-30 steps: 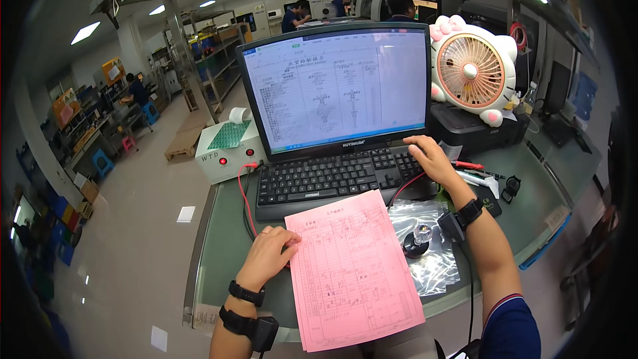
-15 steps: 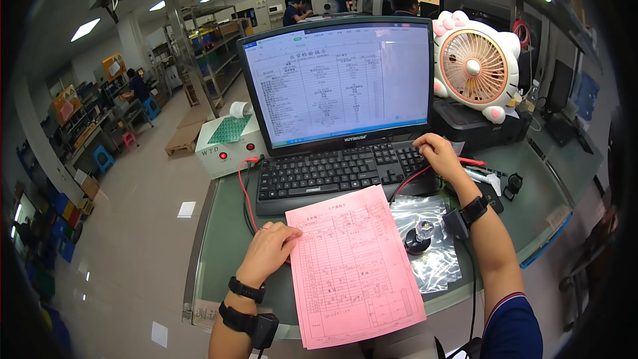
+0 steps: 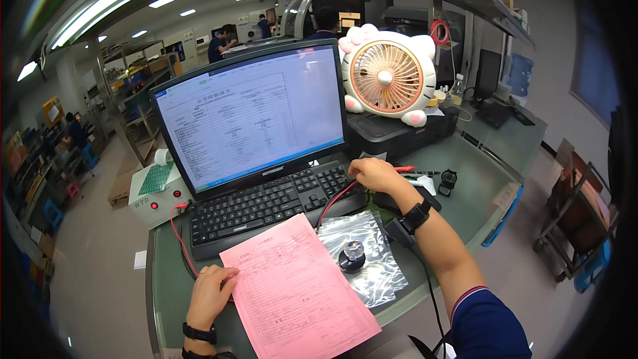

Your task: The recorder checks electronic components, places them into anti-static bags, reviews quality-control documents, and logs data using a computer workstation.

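Note:
A pink paper sheet with a printed table point(image 3: 299, 299) lies tilted in front of the keyboard. My left hand point(image 3: 211, 296) is closed at its upper left edge, thumb on the paper. My right hand point(image 3: 377, 176) is over the right end of the black keyboard point(image 3: 266, 206), fingers loosely bent at the number keys, fingertips partly hidden. A red cable point(image 3: 335, 203) passes under that hand. To the right of the sheet, a small black object with a clear round top point(image 3: 352, 256) rests on clear plastic bags point(image 3: 379, 272).
Behind the keyboard stands a monitor point(image 3: 259, 113) showing a table document. A white box with red buttons point(image 3: 156, 203) is at its left. A cat-shaped fan point(image 3: 392, 80) sits on a black printer point(image 3: 405, 133). Pens and a black clip-like item point(image 3: 447, 183) lie right of my right hand.
The view has turned to the right, so the desk things appear farther left. My left hand stays at the sheet's edge and my right hand stays by the number keys.

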